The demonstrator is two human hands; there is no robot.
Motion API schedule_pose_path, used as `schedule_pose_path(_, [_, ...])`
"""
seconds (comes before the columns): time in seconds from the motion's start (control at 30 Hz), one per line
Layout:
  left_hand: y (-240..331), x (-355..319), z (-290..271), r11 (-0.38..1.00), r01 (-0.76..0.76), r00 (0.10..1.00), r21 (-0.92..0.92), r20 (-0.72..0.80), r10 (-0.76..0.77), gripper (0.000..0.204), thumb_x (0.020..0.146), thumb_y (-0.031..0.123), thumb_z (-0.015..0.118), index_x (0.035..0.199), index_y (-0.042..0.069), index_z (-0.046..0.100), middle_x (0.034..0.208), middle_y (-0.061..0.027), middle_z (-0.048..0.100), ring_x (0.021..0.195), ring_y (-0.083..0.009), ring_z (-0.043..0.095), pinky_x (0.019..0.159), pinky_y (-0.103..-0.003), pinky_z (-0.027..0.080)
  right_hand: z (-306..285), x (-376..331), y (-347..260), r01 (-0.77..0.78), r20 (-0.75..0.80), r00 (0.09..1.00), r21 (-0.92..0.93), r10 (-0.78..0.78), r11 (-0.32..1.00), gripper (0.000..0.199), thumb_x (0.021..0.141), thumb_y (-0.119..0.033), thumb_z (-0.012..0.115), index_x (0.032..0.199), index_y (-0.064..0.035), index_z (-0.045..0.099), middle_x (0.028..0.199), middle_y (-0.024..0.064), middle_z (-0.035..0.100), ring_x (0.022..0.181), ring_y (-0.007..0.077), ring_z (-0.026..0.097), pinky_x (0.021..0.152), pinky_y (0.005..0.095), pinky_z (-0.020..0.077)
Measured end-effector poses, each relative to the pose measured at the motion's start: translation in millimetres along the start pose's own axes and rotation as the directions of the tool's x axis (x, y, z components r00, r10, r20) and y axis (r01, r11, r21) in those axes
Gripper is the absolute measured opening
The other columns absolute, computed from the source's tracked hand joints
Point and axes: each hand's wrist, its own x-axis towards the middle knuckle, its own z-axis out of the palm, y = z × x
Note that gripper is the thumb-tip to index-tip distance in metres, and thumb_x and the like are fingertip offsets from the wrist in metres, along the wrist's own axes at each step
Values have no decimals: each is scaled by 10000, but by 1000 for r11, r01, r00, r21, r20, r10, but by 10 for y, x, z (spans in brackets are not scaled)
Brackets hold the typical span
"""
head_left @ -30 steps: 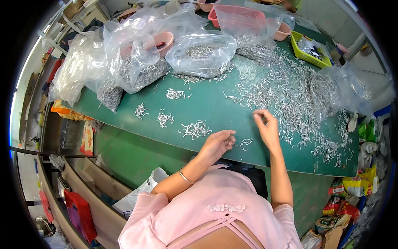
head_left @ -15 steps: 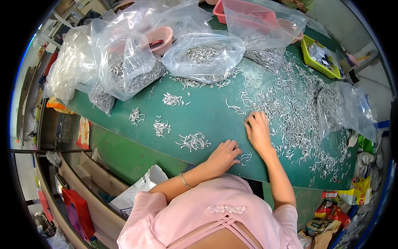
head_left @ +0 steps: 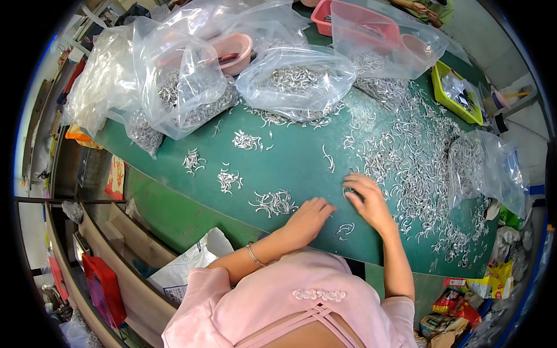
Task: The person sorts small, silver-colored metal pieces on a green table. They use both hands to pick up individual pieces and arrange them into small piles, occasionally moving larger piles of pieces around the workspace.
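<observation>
Small curved silver metal pieces (head_left: pixel 429 156) lie in a broad scatter over the right of the green table. My right hand (head_left: pixel 371 203) is at the scatter's near left edge, thumb and fingers apart, with a few metal pieces on the table between their tips. Left of it, my left hand (head_left: pixel 310 219) is low over the table with fingers curled together; what they hold, if anything, is hidden. A few curved pieces (head_left: pixel 344 231) lie between my forearms. Beside my left hand is a small pile (head_left: pixel 274 203), and three more small heaps (head_left: pixel 230 181) lie farther left.
Clear plastic bags (head_left: pixel 296 81) of metal pieces line the far side, with a pink bowl (head_left: pixel 235 49) among them. A yellow-green basket (head_left: pixel 458 95) stands far right, near another bag (head_left: pixel 484 162). At the top right, another person's hands (head_left: pixel 426 10) show.
My right hand has drawn slightly nearer, its fingers now spread wider. Two or three pieces by it lie turned differently. The whole view has shifted a little.
</observation>
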Motion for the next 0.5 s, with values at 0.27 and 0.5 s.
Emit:
schedule_pose_path(0.27, [-71, 90, -110, 350, 294, 888, -890, 120, -443, 384, 941, 10, 537, 1321, -2, 491, 1099, -89, 594, 901, -159, 597, 829, -293, 496, 13, 64, -180, -36, -206, 978, -296, -27, 955, 317, 755, -114, 748, 1040, -19, 647, 1200, 117, 580, 1178, 325, 508, 979, 446, 389])
schedule_pose_path(0.5, [-117, 74, -41, -85, 258, 865, -962, 270, -424, 418, 949, 9, 515, 1355, -61, 444, 1272, -177, 569, 1084, -212, 601, 959, -326, 496, -115, -159, 99, -173, -325, 942, -243, 88, 955, 245, 767, -75, 726, 999, -42, 656, 1107, 104, 602, 1052, 299, 542, 902, 396, 400])
